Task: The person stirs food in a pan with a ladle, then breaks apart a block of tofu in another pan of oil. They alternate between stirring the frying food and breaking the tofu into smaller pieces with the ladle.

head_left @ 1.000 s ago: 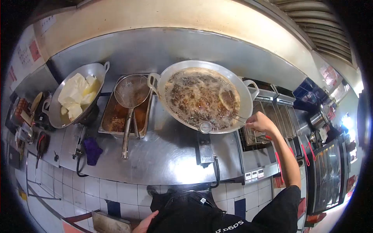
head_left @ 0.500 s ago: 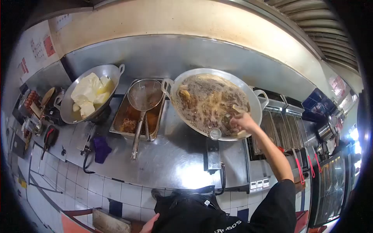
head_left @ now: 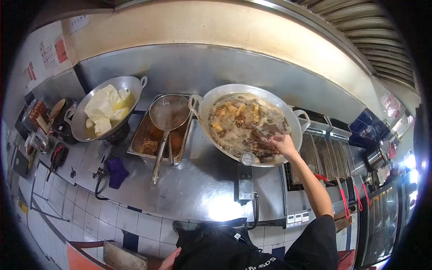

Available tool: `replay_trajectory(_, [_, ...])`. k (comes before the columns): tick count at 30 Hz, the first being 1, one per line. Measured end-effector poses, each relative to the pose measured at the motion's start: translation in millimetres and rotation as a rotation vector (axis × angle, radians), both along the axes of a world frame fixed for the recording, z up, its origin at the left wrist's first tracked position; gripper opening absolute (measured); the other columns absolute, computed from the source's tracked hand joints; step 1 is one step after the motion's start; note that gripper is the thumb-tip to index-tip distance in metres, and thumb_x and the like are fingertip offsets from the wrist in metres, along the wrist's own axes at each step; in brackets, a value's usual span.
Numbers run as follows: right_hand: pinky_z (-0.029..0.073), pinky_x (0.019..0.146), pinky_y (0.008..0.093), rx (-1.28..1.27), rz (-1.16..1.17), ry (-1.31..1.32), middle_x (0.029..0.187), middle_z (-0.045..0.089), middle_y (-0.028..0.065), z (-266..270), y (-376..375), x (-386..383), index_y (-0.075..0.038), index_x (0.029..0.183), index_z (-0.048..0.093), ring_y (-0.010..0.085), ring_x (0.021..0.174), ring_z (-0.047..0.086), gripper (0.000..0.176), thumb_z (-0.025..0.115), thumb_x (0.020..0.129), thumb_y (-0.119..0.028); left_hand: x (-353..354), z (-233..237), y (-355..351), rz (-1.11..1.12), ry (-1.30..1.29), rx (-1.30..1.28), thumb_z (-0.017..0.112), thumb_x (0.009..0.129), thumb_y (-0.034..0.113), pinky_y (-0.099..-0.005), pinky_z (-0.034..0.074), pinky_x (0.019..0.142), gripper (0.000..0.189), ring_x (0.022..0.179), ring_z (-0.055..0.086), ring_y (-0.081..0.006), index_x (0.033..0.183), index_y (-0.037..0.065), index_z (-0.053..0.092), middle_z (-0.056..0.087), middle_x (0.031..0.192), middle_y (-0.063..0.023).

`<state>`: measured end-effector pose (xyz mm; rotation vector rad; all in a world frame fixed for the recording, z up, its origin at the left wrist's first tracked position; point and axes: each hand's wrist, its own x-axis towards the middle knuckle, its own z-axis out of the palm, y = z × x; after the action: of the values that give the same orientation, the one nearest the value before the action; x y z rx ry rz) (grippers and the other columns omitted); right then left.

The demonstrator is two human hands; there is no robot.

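Observation:
My right hand (head_left: pixel 282 146) is over the right rim of a large two-handled wok (head_left: pixel 294 121) of bubbling oil. Its fingers are closed round a thin metal utensil (head_left: pixel 262 130) that reaches into the oil; its shape is hard to make out. Golden-brown fried pieces (head_left: pixel 234 110) float in the oil. A round dial thermometer (head_left: pixel 247 158) sits at the wok's front rim. My left hand (head_left: pixel 171 259) hangs low beside my dark apron, only partly visible, touching nothing that shows.
Left of the wok, a mesh strainer (head_left: pixel 169 112) lies across a metal tray (head_left: pixel 132 146). Further left, another wok (head_left: pixel 78 128) holds pale yellowish blocks (head_left: pixel 102 105). A purple cloth (head_left: pixel 117 173) lies on the counter. Fryer baskets with red handles (head_left: pixel 343 201) stand at the right.
More golden pieces show at the oil's surface, and the metal utensil is now more visible. My right hand has shifted slightly. The view has moved a little.

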<state>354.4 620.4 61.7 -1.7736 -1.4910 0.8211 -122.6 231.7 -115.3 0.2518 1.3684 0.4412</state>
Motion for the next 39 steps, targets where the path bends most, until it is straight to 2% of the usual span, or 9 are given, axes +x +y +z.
replay_trajectory(6, [0.035,0.042,0.0214,-0.015,-0.035,0.100,0.061,0.058,0.0013,14.5,-31.8,28.3,0.004,0.085,0.065,0.0050,0.048,0.048,0.015,0.065,0.082,-0.011,19.0,58.1,31.4,0.021,-0.053,-0.254,0.040,0.097,0.041,-0.0322,0.032,0.105,0.060,0.131,0.034,-0.0191,0.143,0.006,0.028,0.027,0.148,-0.0077])
replay_trajectory(12, [0.036,0.041,0.0216,0.033,-0.033,-0.104,0.057,0.055,0.0003,23.9,-48.7,59.4,0.003,0.087,0.066,0.0047,0.045,0.047,0.016,0.065,0.082,-0.012,22.0,47.6,36.8,0.043,-0.096,-0.258,0.040,0.096,0.041,-0.0320,0.032,0.104,0.060,0.131,0.034,-0.0190,0.143,0.007,0.027,0.027,0.148,-0.0075])
replay_trajectory(19, [0.053,0.064,0.0378,0.178,0.125,-0.783,0.076,0.064,0.0251,27.1,-49.1,81.4,0.004,0.100,0.065,0.0313,0.068,0.067,0.031,0.067,0.075,-0.014,21.3,43.4,35.3,0.031,-0.096,-0.241,0.041,0.096,0.042,-0.0319,0.032,0.104,0.060,0.131,0.034,-0.0189,0.143,0.007,0.027,0.027,0.148,-0.0073])
replay_trajectory(26, [0.052,0.064,0.0474,0.112,0.178,-1.136,0.072,0.063,0.0229,8.5,-50.8,60.6,0.000,0.101,0.056,0.0391,0.072,0.064,0.026,0.060,0.079,-0.013,22.0,45.9,37.0,-0.079,-0.027,-0.172,0.041,0.096,0.042,-0.0317,0.033,0.104,0.061,0.131,0.034,-0.0188,0.144,0.007,0.027,0.027,0.148,-0.0071])
replay_trajectory(30, [0.051,0.060,0.0482,0.099,0.170,-1.191,0.068,0.062,0.0221,22.5,-71.7,47.0,0.000,0.101,0.054,0.0385,0.068,0.064,0.025,0.059,0.079,-0.011,-0.7,-21.1,25.3,-0.275,0.041,-0.012,0.044,0.096,0.041,-0.0310,0.033,0.104,0.061,0.129,0.036,-0.0178,0.144,0.007,0.027,0.027,0.148,-0.0054])
replay_trajectory(31, [0.052,0.059,0.0477,0.102,0.157,-1.207,0.067,0.062,0.0219,27.7,-79.1,44.8,0.000,0.100,0.053,0.0379,0.067,0.064,0.021,0.055,0.081,-0.009,2.3,-20.5,24.0,-0.275,0.035,-0.013,0.044,0.096,0.041,-0.0310,0.033,0.104,0.061,0.129,0.036,-0.0178,0.144,0.007,0.027,0.027,0.148,-0.0054])
replay_trajectory(33, [0.052,0.057,0.0471,0.099,0.147,-1.225,0.066,0.062,0.0217,38.9,-89.2,43.9,0.001,0.098,0.052,0.0372,0.066,0.064,0.018,0.051,0.082,-0.007,26.5,50.3,43.9,0.106,-0.138,-0.429,0.047,0.095,0.039,-0.0313,0.039,0.098,0.061,0.124,0.043,-0.0189,0.143,0.006,0.029,0.035,0.144,-0.0052])
replay_trajectory(36, [0.051,0.063,0.0488,0.146,-0.034,-0.989,0.070,0.062,0.0246,62.5,-101.6,45.1,-0.002,0.099,0.056,0.0428,0.070,0.061,0.022,0.059,0.080,-0.011,28.7,51.5,46.1,0.079,-0.150,-0.356,0.047,0.095,0.039,-0.0316,0.040,0.097,0.061,0.122,0.044,-0.0191,0.142,0.006,0.030,0.036,0.143,-0.0054])
replay_trajectory(39, [0.052,0.067,0.0416,0.343,-0.011,-0.722,0.083,0.063,0.0257,77.3,-95.5,69.4,0.003,0.098,0.061,0.0396,0.076,0.064,0.025,0.066,0.077,-0.010,27.0,44.7,47.0,0.055,-0.130,-0.310,0.048,0.094,0.039,-0.0319,0.041,0.096,0.060,0.120,0.046,-0.0192,0.142,0.005,0.031,0.038,0.142,-0.0057])
